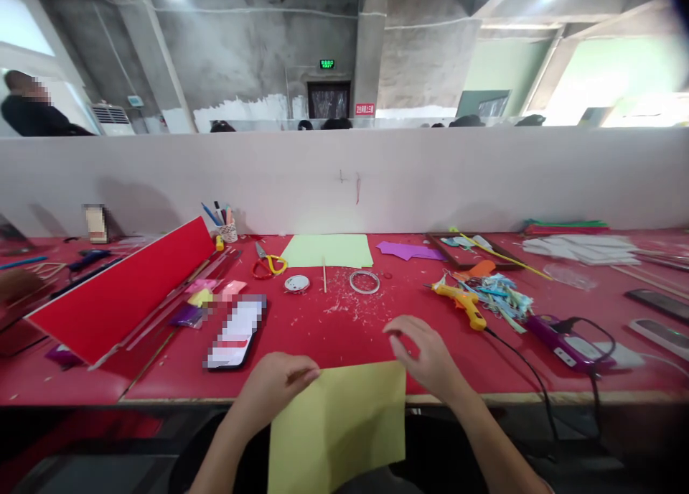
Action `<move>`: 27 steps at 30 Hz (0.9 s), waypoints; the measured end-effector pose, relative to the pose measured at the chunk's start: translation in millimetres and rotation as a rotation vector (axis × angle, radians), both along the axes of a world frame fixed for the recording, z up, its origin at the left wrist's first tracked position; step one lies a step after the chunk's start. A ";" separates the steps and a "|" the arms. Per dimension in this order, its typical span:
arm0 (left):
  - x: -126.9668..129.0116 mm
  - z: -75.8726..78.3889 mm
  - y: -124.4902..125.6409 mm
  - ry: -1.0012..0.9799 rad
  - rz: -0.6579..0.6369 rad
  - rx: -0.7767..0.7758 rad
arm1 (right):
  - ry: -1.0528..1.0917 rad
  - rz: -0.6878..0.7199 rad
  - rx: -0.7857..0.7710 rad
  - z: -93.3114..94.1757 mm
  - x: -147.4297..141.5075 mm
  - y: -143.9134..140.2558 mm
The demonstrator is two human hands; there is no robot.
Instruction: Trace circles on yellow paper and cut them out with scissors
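Observation:
A sheet of yellow paper (pixel 355 415) with a faint crease hangs over the table's front edge, toward my lap. My left hand (pixel 280 383) is closed, pinching the sheet near its upper left corner between thumb and fingers. By the upper right corner is my right hand (pixel 425 354), its fingers curved with a gap between thumb and forefinger; nothing shows in them. Ahead on the red table (pixel 317 336) lie a roll of tape (pixel 364 282), a round white disc (pixel 296 284), a thin stick (pixel 324 275) and pale green paper sheets (pixel 331 250).
Left of my hands are a phone (pixel 237 332), scissors (pixel 269 263) and a leaning red board (pixel 134 286). To the right lie a yellow glue gun (pixel 463 304), its cord, paper scraps (pixel 500 293) and a purple device (pixel 568 343). A white partition (pixel 280 182) rises behind.

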State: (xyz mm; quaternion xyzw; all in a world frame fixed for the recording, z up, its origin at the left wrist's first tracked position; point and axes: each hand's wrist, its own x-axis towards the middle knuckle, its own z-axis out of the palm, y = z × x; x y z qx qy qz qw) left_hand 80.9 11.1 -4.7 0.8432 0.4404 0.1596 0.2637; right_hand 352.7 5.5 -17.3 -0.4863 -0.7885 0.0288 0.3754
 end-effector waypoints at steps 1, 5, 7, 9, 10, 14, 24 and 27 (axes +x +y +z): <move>4.4 1.3 -0.8 0.009 -0.010 0.025 | -0.013 0.070 -0.026 5.9 -9.4 -3.2; 7.6 4.9 -4.7 0.018 -0.017 0.083 | -0.178 0.273 -0.227 20.3 -37.0 -9.8; 2.9 5.8 -6.9 0.025 -0.002 0.101 | -0.201 0.293 -0.285 22.1 -42.3 -9.2; -0.6 6.9 -8.5 0.062 0.006 0.170 | -0.232 0.257 -0.314 23.2 -45.2 -8.3; -1.0 7.6 -9.1 0.099 0.006 0.228 | -0.261 0.229 -0.323 24.0 -46.7 -8.2; 6.4 13.2 -10.9 0.335 0.078 0.492 | -0.380 0.149 -0.334 27.3 -54.5 -9.3; 37.1 1.6 -20.2 0.248 -0.006 0.760 | -0.405 0.197 -0.304 19.0 -61.6 -9.7; 39.1 -8.9 -16.2 0.197 0.003 0.908 | -0.306 0.229 -0.330 16.6 -60.5 -10.6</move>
